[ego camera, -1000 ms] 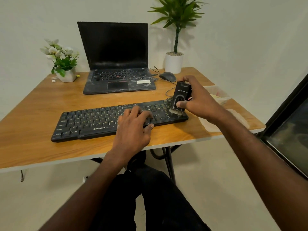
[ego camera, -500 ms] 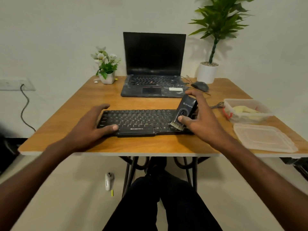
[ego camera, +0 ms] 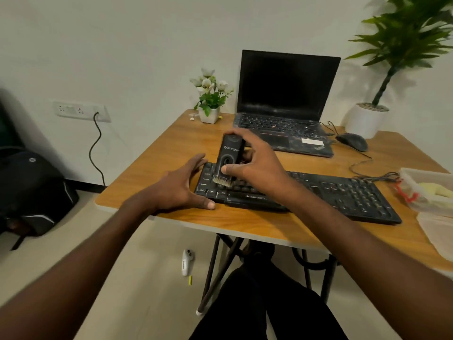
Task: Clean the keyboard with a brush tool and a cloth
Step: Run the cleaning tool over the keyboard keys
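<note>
A black keyboard [ego camera: 343, 192] lies across the wooden table [ego camera: 171, 148]. My right hand [ego camera: 255, 163] grips a black brush tool [ego camera: 229, 153] held upright, its pale bristles touching the keys at the keyboard's left end. My left hand [ego camera: 181, 187] rests with straight fingers against the keyboard's left edge, thumb along the front corner. A yellow cloth [ego camera: 438, 190] lies in a clear plastic box [ego camera: 416, 175] at the right edge of the table.
A black laptop [ego camera: 286, 104] stands open behind the keyboard, with a mouse [ego camera: 353, 141] to its right. A small flower pot [ego camera: 209, 114] and a tall potted plant [ego camera: 367, 119] stand at the back. The box's lid [ego camera: 438, 231] lies at the right; a backpack [ego camera: 31, 190] sits on the floor.
My right hand carried the brush from the keyboard's right end to its left end. My left hand slid left, off the keys, to the keyboard's left edge. The view turned left.
</note>
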`<state>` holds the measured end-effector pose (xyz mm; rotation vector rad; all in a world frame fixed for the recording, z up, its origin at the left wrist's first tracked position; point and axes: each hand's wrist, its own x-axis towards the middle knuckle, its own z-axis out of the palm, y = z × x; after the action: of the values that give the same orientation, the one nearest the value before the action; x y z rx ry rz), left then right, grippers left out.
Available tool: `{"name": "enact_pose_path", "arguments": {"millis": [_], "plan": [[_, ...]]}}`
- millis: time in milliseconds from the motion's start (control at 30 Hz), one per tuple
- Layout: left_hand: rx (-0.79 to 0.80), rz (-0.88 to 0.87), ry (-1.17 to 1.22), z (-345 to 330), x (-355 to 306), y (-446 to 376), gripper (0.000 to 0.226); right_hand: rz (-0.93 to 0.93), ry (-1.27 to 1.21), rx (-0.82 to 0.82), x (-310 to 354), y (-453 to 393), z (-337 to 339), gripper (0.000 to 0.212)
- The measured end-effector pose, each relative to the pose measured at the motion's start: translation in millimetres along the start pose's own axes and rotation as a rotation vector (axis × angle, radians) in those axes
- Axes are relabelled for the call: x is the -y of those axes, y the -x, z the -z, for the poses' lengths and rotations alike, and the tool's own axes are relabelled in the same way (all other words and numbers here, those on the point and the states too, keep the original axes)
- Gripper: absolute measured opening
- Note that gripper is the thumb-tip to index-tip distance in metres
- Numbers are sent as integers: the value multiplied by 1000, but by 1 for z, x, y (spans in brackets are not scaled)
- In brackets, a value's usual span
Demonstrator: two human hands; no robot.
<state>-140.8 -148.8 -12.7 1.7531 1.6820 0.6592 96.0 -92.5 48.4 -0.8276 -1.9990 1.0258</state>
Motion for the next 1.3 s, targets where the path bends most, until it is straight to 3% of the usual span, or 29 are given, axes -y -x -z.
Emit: {"name": "enact_pose_path", "arguments": {"millis": [233,533,667,833,1000,1167,1300], "plan": [[-3,-36,-21,1,-8,-3,126,40,123,88,3,-35,-43,81],[-46,-28,-62,3,-5,-3,135,112,451,252,13,-28,-17,79],[-34,-26,-43,2,-5,-3,137,173,318,128,14,-16,-35,78],[-22,-50,-65,1,4,-7,139,261,473,279,13,1,-24,76],[-25,-43,-57,2,-5,-2,130,279,406,175,18,-12,-40,74],[-30,-20,-96,1,-4,-2,119,198,515,469,31,-28,-26,75],[-42,-54,-82,2,-8,0,132,215,454,388,35,-27,-24,74]]}}
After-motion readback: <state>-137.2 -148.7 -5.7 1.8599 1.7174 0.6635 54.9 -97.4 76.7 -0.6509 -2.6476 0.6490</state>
